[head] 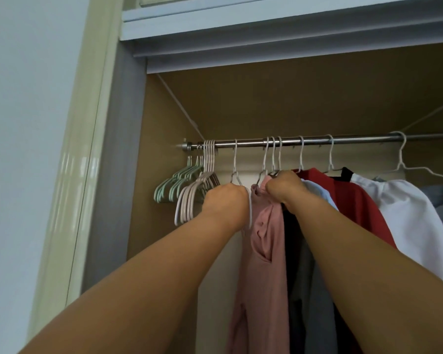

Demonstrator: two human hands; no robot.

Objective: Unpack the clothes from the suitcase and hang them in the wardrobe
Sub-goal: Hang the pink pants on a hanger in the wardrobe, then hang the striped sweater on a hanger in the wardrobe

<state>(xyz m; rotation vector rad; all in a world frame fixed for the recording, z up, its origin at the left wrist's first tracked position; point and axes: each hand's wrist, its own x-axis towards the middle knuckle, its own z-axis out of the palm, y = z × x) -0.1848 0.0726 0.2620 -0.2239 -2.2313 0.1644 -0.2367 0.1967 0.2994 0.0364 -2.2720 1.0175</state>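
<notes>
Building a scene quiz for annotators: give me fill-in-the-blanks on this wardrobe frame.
1. The right hand grips the top of a garment coloured ____.
2. The empty hangers nearest the left end of the rail are ____.
3. The hanger in the left hand is coloured ____.
Missing: pink; green; white.

Both your bare arms reach up and forward, nearly parallel. Your left hand (225,201) is curled round a hanger (234,164); your right hand (284,189), just beside it, grips a pink garment (269,238).
</notes>
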